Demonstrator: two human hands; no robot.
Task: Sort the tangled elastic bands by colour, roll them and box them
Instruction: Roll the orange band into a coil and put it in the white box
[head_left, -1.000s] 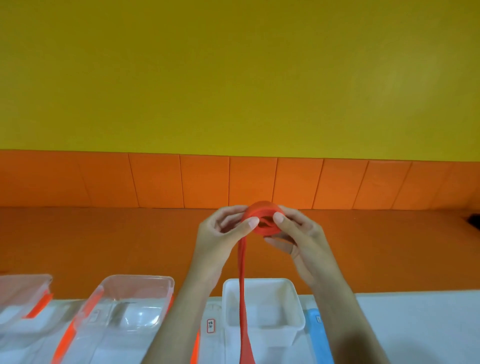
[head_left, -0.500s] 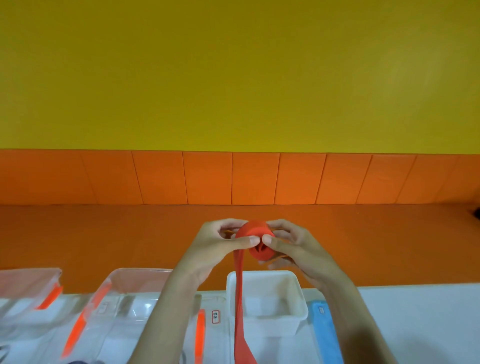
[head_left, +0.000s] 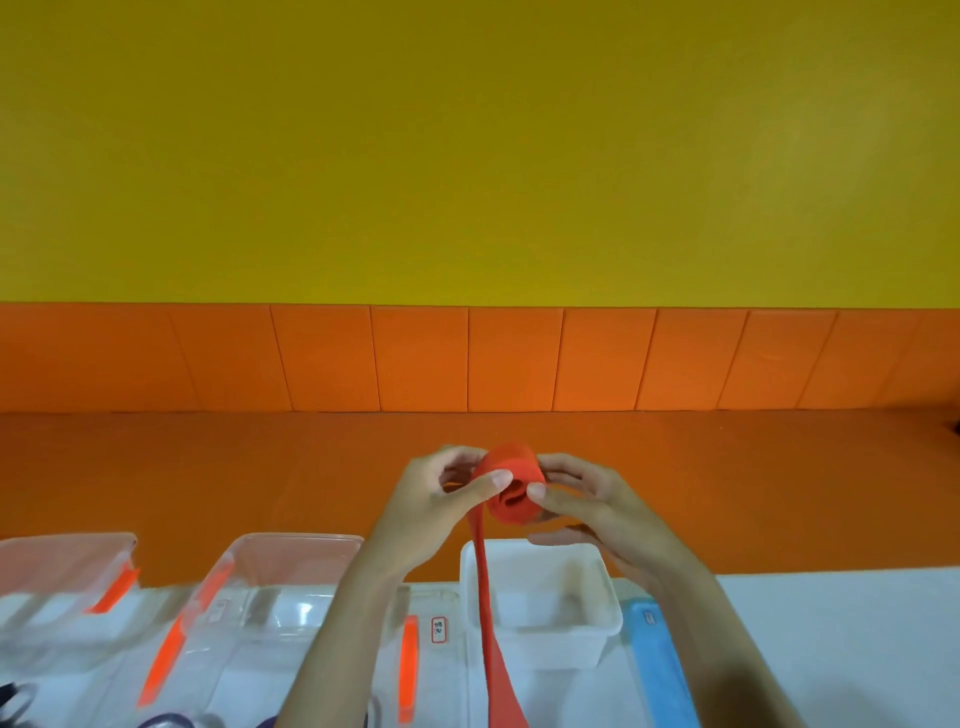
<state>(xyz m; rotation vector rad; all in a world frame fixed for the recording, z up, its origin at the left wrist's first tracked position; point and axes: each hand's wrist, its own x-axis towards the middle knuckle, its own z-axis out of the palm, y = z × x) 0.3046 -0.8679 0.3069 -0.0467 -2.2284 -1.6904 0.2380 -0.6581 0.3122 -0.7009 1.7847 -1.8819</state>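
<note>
Head view: above the open white plastic box on the desk, the left hand and right hand each pinch the sides of a soft, light red elastic band roll, its limp tail dangling, so gripping the roll's flanks seems safest against unwinding.

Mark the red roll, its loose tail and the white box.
red roll (head_left: 511, 460), head view, top of the outer wrap.
loose tail (head_left: 482, 582), head view, mid-strip hanging below the roll.
white box (head_left: 561, 649), head view, front wall.
</note>
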